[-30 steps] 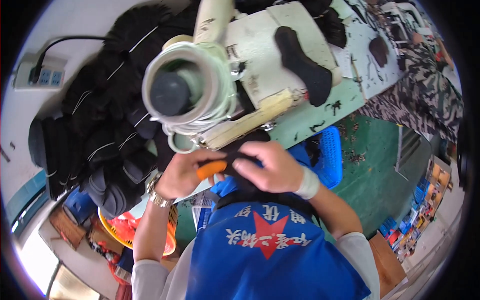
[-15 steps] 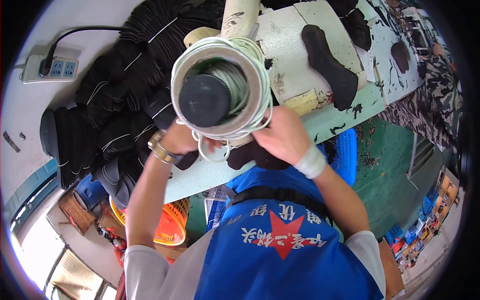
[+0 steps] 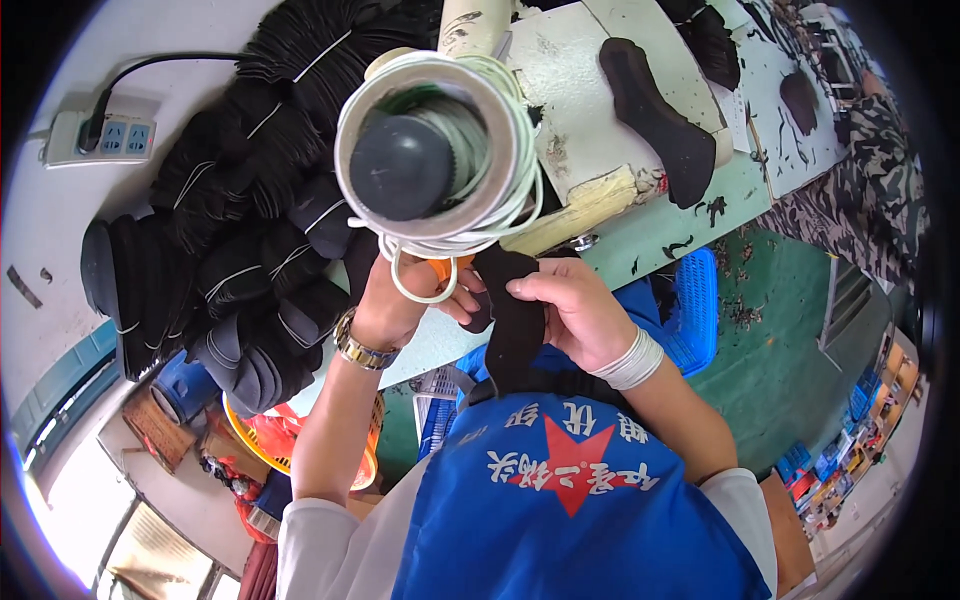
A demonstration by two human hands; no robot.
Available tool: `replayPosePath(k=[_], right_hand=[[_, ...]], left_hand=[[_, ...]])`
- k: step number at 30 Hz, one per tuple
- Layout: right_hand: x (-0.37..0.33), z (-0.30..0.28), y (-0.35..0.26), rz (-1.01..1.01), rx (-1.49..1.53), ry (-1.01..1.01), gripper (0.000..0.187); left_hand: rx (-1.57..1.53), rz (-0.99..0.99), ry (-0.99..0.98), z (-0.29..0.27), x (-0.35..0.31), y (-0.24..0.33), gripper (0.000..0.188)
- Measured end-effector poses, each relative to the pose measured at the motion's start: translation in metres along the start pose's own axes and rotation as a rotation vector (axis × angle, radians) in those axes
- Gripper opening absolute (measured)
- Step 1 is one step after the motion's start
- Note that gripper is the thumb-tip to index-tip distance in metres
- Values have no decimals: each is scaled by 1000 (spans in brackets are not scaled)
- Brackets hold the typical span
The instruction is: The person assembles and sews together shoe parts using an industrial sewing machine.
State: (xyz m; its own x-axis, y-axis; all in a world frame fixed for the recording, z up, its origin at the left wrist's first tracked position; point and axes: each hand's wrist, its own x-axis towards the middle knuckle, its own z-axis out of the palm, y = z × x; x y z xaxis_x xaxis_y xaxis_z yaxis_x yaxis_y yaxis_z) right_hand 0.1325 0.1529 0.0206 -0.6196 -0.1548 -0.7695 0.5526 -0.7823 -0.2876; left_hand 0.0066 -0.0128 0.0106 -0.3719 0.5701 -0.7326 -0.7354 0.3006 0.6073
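My right hand (image 3: pixel 585 315) pinches a dark, curved, sole-shaped piece (image 3: pixel 515 320) between thumb and fingers, in front of my apron. My left hand (image 3: pixel 395 305), with a metal watch on its wrist, has its fingers curled round a small orange object (image 3: pixel 447 268), mostly hidden. Those left fingertips lie close beside the dark piece; whether they touch it I cannot tell. Just above both hands is a round tube (image 3: pixel 360 110) with pale cords (image 3: pixel 510 190) wound about it and a black knob (image 3: pixel 403 168) inside. One cord loop (image 3: pixel 425 298) hangs in front of my left hand. More pale cord circles my right wrist.
Tied bundles of dark pieces (image 3: pixel 300 60) crowd the left side. Another dark piece (image 3: pixel 650 120) lies on the pale machine top (image 3: pixel 560 90). A blue crate (image 3: pixel 697 310) stands at the right, an orange basket (image 3: pixel 370 430) below left. Camouflage cloth (image 3: pixel 850 180) appears at far right.
Both hands have come away from under the tube rim toward me. The dark piece is now raised in my right hand, and the orange object shows at my left. The tube has shifted slightly up in view.
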Motion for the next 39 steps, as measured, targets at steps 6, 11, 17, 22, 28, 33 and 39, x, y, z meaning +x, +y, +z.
replayPosePath(k=[6,11,17,22,28,33,39], right_hand=[[0,-1,4,-127,-6,49,19],[4,-4,11,-273,-261,106,20],[19,25,16,96,120,-170,22],[28,41,24,-64,219,-100,38],[18,3,10,-780,-817,422,28],[-44,-28,-60,-1443,-999,855,12],[-14,-78,-110,-1425,-1782,938,29]], left_hand=[[238,193,-35,10,11,-4,18],[511,258,-230,-29,-1,-32,23],[523,121,-344,-63,-9,50,31],[792,283,-273,-49,15,73,27],[1157,798,268,2,9,-42,30],[402,155,-8,4,-33,-10,22],[1190,315,336,-10,-1,-125,45]])
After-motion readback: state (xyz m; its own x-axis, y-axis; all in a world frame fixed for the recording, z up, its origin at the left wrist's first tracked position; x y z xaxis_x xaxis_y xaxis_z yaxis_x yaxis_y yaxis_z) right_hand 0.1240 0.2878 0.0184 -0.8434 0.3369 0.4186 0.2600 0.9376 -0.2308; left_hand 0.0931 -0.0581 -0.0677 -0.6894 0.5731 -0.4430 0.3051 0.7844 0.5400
